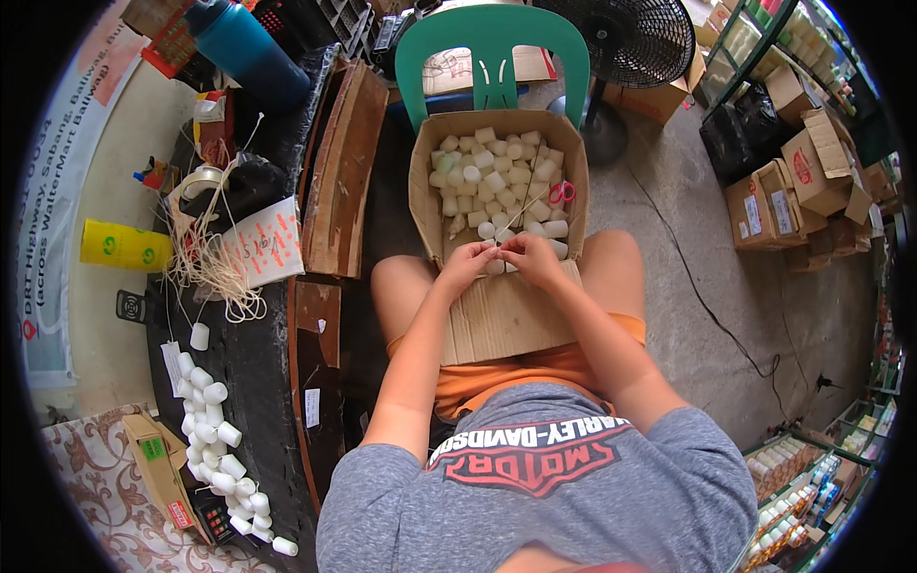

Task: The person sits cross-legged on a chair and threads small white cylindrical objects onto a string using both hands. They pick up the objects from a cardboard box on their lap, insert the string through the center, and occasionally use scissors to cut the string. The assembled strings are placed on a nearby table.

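My left hand (465,265) and my right hand (533,260) meet fingertip to fingertip at the near edge of an open cardboard box (422,181). Both are closed in a pinch on a thin white string (511,218), which stretches back across the box; the exact grip is too small to make out. Inside lie many small whitish cylinders (485,172), wax-like and jumbled. Scissors with pink handles (562,192) rest among them at the right side. The box's near flap (506,320) hangs over my lap, beneath my forearms.
A green plastic chair (413,67) stands behind the box, beside a black fan (638,38). On the black table at left are a string bundle (215,277), strung white cylinders (215,415), a yellow cup (124,245) and a blue bottle (250,53). Cardboard boxes (764,205) and a floor cable (702,291) are at right.
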The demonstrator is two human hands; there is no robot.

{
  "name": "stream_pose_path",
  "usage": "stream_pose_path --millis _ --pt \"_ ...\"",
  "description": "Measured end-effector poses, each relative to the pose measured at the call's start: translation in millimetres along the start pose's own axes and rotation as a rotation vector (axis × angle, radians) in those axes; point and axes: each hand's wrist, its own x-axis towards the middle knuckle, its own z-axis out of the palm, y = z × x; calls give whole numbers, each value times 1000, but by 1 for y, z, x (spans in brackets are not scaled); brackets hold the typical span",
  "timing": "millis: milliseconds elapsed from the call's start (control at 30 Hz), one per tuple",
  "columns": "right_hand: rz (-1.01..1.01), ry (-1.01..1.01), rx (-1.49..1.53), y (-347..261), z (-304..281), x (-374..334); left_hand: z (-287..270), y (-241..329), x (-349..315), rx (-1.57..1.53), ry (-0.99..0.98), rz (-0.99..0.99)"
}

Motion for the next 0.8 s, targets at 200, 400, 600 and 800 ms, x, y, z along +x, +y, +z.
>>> stream_pose_path --millis 200,400,600,800 --pt "-271 182 -210 -5 4 -13 -3 -4 3 106 -17 -1" --pt "-714 366 -781 -18 7 -21 2 3 -1 239 -13 -35" --pt "-444 198 -707 -4 7 -19 4 -5 1 385 89 37" --pt "-360 202 -575 -1 5 -15 4 -2 3 420 114 77"
